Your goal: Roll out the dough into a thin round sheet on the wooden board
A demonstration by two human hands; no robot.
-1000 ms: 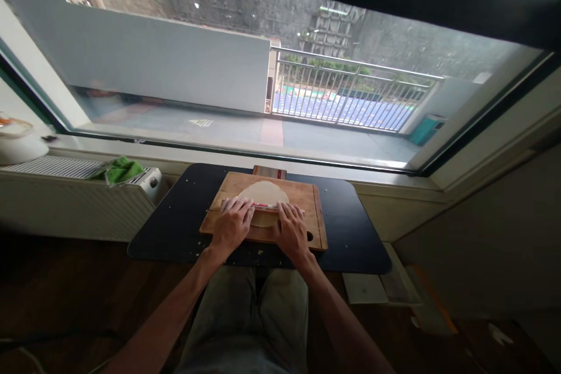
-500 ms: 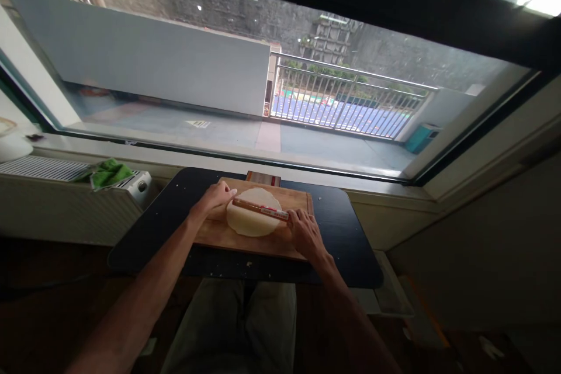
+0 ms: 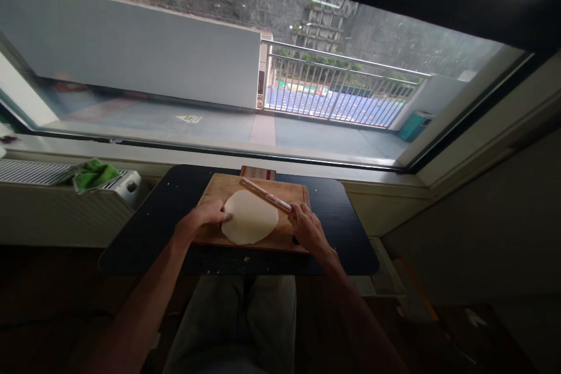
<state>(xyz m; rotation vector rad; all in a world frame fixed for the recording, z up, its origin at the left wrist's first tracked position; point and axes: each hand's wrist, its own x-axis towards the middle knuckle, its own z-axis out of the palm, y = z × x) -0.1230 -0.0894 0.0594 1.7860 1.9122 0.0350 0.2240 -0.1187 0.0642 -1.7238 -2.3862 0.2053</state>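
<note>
A pale, flat, roundish sheet of dough (image 3: 249, 222) lies on a wooden board (image 3: 294, 191). At its left edge, my left hand (image 3: 211, 212) is closed, with the thumb over the dough and the other fingers partly hidden. My right hand (image 3: 307, 225) grips one end of a rolling pin (image 3: 265, 194), which bears a printed label near the grip. The pin slants across the far right side of the dough, its free end pointing to the back left. Whether it touches the dough I cannot tell.
The board rests on a black table (image 3: 333, 219) with small crumbs along its front edge. Behind the board sits a small flat box (image 3: 258, 173). A green cloth (image 3: 95, 174) lies on the radiator (image 3: 56, 201) to the left. A window stands just beyond the table.
My left hand has left the pin's far end and moved down to the dough's left edge. The pin, held only by my right hand, has swung so its free end points farther back.
</note>
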